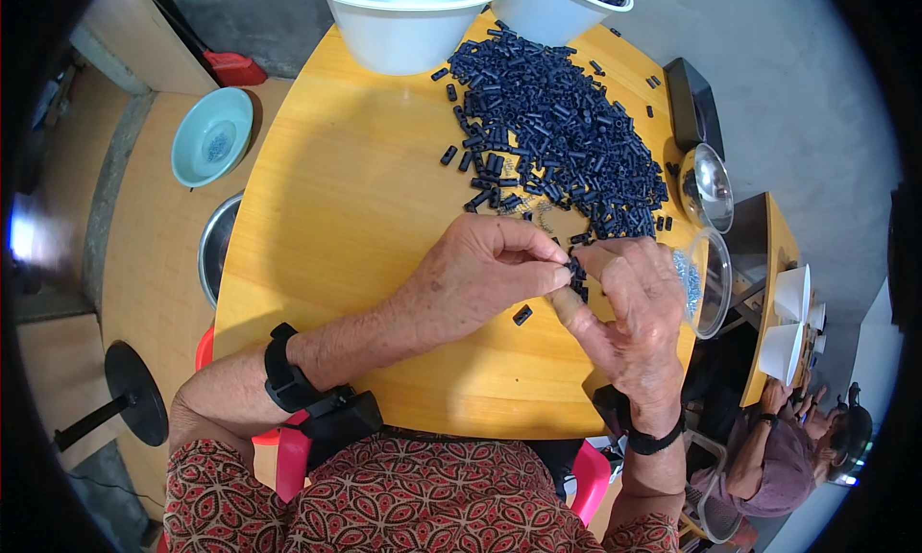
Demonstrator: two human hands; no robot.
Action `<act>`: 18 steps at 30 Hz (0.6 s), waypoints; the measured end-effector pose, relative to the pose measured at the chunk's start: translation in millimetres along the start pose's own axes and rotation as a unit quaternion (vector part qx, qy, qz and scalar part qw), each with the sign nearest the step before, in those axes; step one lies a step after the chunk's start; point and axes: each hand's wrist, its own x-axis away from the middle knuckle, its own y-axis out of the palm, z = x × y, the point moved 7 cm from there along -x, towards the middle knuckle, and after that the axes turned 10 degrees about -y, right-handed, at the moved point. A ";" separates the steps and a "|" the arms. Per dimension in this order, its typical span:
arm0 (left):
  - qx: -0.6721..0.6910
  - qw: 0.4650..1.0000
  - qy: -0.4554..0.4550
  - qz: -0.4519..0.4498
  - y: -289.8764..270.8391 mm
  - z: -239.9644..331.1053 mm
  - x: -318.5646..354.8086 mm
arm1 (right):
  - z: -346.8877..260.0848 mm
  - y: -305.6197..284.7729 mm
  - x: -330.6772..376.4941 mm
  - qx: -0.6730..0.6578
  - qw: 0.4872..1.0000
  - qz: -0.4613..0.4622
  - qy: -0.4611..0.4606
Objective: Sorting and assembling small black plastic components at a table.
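Over the near half of the yellow wooden table, my left hand and my right hand meet. Thumb and forefinger of the left are pinched at a small black plastic part. My right fingers are curled about the same spot, gripping small black parts; how many is hidden. A single loose black part lies on the table just below the fingertips. Beyond the hands spreads a large heap of like black parts, with several thin metal springs at its near edge.
Two white tubs stand at the table's far edge. Along the right side are a black tray, a metal bowl and a clear tub of small shiny pieces. A teal basin sits lower left; another person works at right.
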 end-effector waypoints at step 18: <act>-0.060 0.998 -0.006 0.008 -1.0 1.3 0.7 | 9.5 -0.1 1.2 -0.097 0.995 0.000 0.031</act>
